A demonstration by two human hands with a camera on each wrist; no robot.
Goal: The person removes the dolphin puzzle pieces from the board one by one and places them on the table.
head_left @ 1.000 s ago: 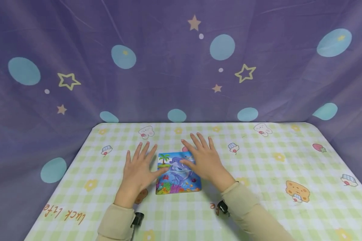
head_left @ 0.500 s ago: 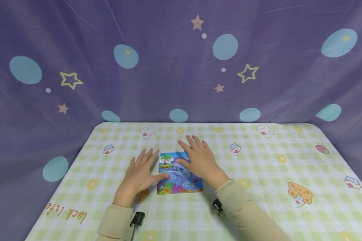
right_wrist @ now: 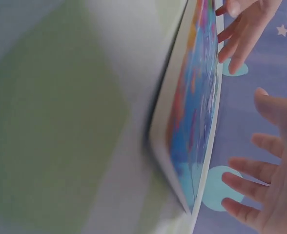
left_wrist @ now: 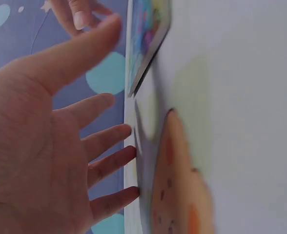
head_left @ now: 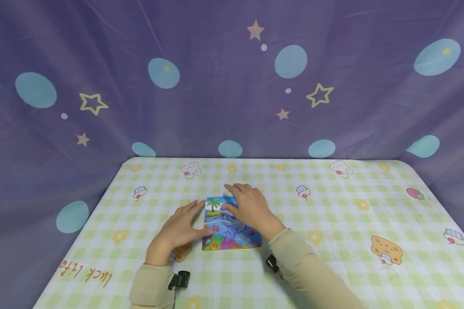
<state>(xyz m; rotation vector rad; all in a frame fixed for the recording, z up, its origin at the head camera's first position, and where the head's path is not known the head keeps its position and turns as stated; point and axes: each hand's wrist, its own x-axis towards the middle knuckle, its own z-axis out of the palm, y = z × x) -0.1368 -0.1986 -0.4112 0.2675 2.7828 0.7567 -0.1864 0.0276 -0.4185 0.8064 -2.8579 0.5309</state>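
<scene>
A flat square picture board (head_left: 232,241) lies on the table, printed with dolphins, a palm tree and coral. My left hand (head_left: 178,229) is at its left side, thumb over the board's left edge and fingers spread. In the left wrist view the palm of that left hand (left_wrist: 41,146) shows nothing held. Over the board's right part is my right hand (head_left: 253,209), covering its upper right corner, with fingers lightly bent. The right wrist view shows a gap between this right hand (right_wrist: 280,170) and the board's pale edge (right_wrist: 160,131).
A green and white checked tablecloth (head_left: 332,223) with printed cartoon figures covers the table. Behind the far edge hangs a purple curtain (head_left: 216,116) with stars and blue ovals. A black strap piece (head_left: 179,280) sits at the left cuff, another (head_left: 272,263) at the right.
Both hands have come down lower about the board. The right hand has moved left and nearer, its fingers bending more. The left hand's fingers have drawn closer together. The board has stayed put.
</scene>
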